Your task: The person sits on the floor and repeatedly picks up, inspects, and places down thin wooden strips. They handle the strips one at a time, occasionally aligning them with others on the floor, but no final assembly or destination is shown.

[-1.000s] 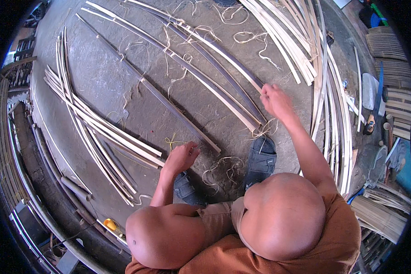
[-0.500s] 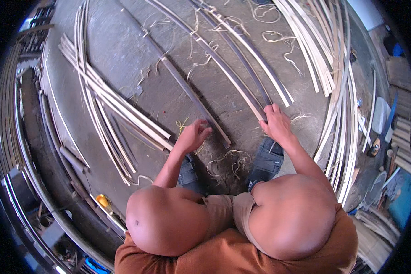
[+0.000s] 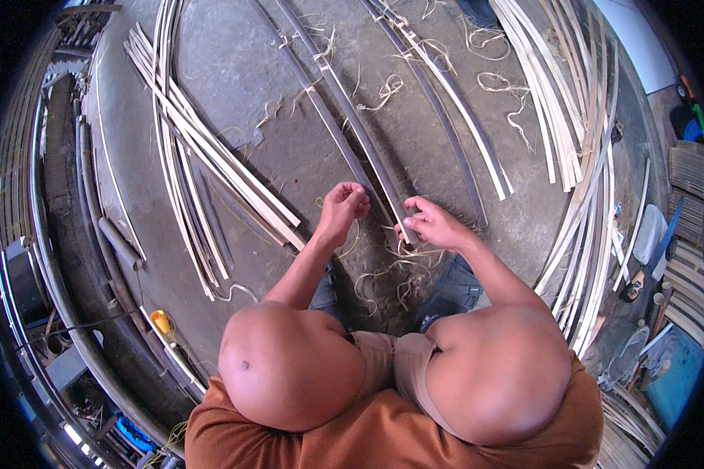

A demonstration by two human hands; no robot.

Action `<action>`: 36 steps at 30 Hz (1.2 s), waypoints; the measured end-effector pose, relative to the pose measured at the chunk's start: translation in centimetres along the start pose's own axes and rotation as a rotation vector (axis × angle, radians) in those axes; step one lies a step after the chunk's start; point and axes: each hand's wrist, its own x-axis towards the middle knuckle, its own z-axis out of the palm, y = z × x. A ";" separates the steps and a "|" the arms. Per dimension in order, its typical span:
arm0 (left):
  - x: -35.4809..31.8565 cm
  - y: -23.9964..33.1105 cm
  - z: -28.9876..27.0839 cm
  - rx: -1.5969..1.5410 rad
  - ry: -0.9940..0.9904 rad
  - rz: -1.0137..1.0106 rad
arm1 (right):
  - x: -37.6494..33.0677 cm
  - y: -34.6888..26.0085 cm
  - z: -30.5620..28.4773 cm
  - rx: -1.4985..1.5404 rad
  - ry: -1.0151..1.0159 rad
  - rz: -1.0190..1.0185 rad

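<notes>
Concrete floor (image 3: 274, 117) carried pale bamboo strips (image 3: 211, 168) and curled shavings (image 3: 383, 273). Left hand (image 3: 343, 209) was closed, its contents indiscernible; right hand (image 3: 430, 225) pinched a dark strip (image 3: 344, 102) at its near end, mid-floor.

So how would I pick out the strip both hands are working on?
Start at the grey concrete floor, between the pale strip piles left and right. The dark strip runs from the top edge down the middle to the right hand; the left hand sits beside it. Its neighbours lie untouched.
</notes>
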 end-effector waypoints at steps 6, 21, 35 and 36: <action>-0.3 0.1 0.3 0.031 0.033 -0.012 | 1.8 3.1 -1.0 -0.184 0.063 -0.058; -1.2 7.2 -0.9 0.009 0.244 0.316 | -0.9 -2.5 8.7 -0.653 -0.287 -0.249; -8.6 3.8 0.0 -0.086 0.137 0.434 | 11.6 -23.9 7.9 -0.949 -0.035 -0.571; -8.6 4.4 -0.1 -0.097 0.137 0.453 | 11.5 -23.2 8.6 -0.532 -0.121 -0.470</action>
